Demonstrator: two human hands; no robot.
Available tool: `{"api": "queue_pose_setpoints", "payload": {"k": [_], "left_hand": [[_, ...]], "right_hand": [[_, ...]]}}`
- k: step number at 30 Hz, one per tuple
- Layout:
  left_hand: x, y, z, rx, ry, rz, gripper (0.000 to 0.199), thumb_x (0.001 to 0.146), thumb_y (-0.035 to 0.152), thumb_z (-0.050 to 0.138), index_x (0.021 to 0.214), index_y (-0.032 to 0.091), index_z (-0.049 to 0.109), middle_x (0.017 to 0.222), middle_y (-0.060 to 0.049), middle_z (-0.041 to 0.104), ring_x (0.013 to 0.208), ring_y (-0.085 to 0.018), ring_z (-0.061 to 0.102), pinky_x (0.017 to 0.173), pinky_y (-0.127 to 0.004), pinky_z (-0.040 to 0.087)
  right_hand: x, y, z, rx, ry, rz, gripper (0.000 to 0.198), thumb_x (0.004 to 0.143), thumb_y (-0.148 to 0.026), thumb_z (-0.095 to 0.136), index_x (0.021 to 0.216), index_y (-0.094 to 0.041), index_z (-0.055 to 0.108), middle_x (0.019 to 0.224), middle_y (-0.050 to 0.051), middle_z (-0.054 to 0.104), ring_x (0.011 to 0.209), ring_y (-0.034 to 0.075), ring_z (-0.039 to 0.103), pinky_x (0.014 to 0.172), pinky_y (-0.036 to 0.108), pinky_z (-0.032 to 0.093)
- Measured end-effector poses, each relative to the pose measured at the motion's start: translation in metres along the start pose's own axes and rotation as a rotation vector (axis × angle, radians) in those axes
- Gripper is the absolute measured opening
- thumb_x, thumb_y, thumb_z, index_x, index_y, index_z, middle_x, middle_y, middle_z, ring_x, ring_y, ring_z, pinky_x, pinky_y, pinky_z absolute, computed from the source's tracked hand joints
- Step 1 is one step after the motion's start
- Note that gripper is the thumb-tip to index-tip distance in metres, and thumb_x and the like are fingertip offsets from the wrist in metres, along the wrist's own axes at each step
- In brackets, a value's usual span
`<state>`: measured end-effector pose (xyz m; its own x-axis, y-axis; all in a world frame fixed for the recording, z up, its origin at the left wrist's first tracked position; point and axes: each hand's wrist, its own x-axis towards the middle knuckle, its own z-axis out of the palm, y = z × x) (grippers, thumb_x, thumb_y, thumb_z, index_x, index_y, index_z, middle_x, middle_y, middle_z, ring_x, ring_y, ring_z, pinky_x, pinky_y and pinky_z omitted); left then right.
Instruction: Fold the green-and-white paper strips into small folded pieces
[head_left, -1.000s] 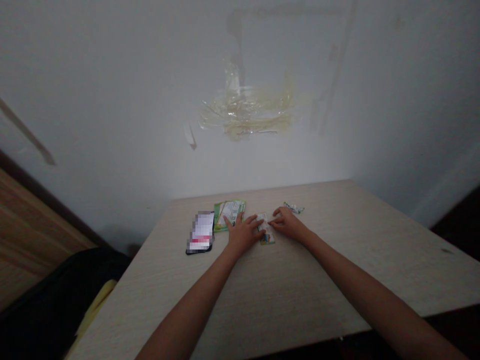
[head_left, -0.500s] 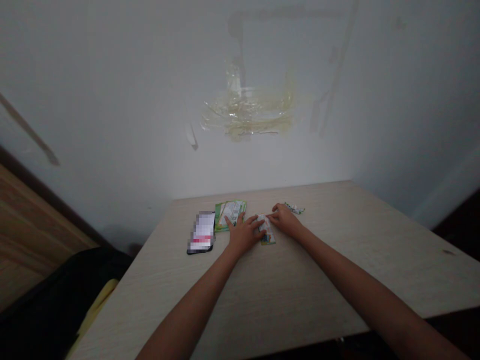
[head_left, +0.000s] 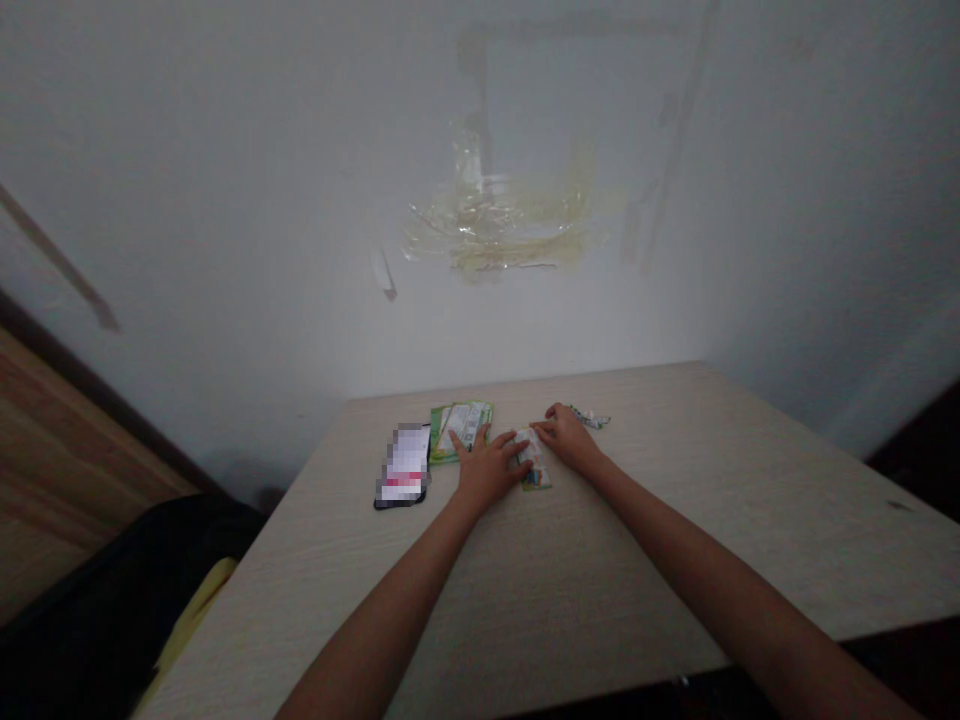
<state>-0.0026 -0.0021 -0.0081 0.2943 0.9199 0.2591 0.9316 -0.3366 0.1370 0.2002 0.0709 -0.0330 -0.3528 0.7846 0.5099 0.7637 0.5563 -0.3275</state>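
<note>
Beside the phone; green packet

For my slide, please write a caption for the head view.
Left hand spread partly over a small printed packet, right hand at its far end, phone lying to the left.

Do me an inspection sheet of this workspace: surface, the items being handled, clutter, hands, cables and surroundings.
Surface: pale wood-grain table; small dark mark toward the right.
Items handled: small printed packet, lying between the hands; green packet, its near edge partly covered by the left hand.
Clutter: phone, screen pixelated, left of the green packet; small wrapper beyond the right hand.
Left hand: fingers spread over both packets.
Right hand: fingers together at the small packet's far edge; whether they grip it is unclear.
Cables: nothing seen.
Surroundings: wall with clear tape; yellow item at lower left.
</note>
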Motion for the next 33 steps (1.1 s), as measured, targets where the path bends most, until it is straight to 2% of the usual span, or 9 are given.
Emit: {"api": "queue_pose_setpoints", "payload": {"k": [4,9,14,19,24,33], "left_hand": [[-0.001,0.002,-0.003,0.007,0.005,0.004,0.041,0.087,0.063,0.047,0.127,0.054,0.053,0.143,0.008,0.053,0.142,-0.039,0.023,0.100,-0.082,-0.013],[-0.002,0.003,-0.004,0.007,0.017,0.003,0.041,0.087,0.062,0.047,0.126,0.053,0.055,0.141,0.007,0.054,0.142,-0.039,0.023,0.101,-0.080,-0.015],[-0.001,0.002,-0.002,0.018,0.038,0.005,0.040,0.087,0.061,0.048,0.126,0.053,0.055,0.140,0.007,0.056,0.141,-0.039,0.025,0.099,-0.081,-0.015],[-0.002,0.005,-0.006,0.039,0.013,-0.013,0.042,0.087,0.062,0.048,0.127,0.053,0.054,0.141,0.006,0.055,0.141,-0.040,0.025,0.101,-0.081,-0.011],[-0.002,0.006,-0.009,0.041,0.002,-0.025,0.041,0.087,0.061,0.047,0.126,0.053,0.055,0.141,0.006,0.055,0.141,-0.041,0.024,0.102,-0.081,-0.009],[-0.001,0.002,-0.003,0.001,0.053,0.006,0.041,0.086,0.062,0.048,0.125,0.053,0.056,0.138,0.007,0.057,0.139,-0.040,0.029,0.099,-0.079,-0.018]], "right_hand": [[-0.003,0.003,-0.001,0.065,0.023,-0.019,0.022,0.092,-0.029,0.057,0.101,-0.023,0.076,0.106,0.010,0.058,0.102,0.022,0.053,0.095,0.038,0.041],[-0.008,0.003,-0.005,0.149,0.057,-0.051,0.017,0.087,-0.027,0.063,0.079,-0.021,0.077,0.100,0.009,0.061,0.099,0.022,0.055,0.094,0.040,0.043],[-0.009,-0.004,-0.010,0.183,0.020,-0.105,0.015,0.083,-0.021,0.064,0.072,-0.019,0.074,0.098,0.009,0.061,0.096,0.021,0.055,0.090,0.037,0.045],[-0.013,-0.009,-0.015,0.189,-0.025,-0.165,0.012,0.079,-0.014,0.065,0.070,-0.018,0.072,0.092,0.008,0.060,0.093,0.021,0.054,0.085,0.036,0.045],[-0.026,-0.015,-0.028,0.189,-0.041,-0.246,0.015,0.082,-0.014,0.062,0.071,-0.019,0.071,0.093,0.008,0.059,0.095,0.022,0.054,0.086,0.036,0.045],[-0.038,-0.023,-0.042,0.158,-0.083,-0.322,0.017,0.085,-0.015,0.059,0.074,-0.019,0.071,0.092,0.009,0.059,0.092,0.021,0.054,0.082,0.036,0.046]]}}
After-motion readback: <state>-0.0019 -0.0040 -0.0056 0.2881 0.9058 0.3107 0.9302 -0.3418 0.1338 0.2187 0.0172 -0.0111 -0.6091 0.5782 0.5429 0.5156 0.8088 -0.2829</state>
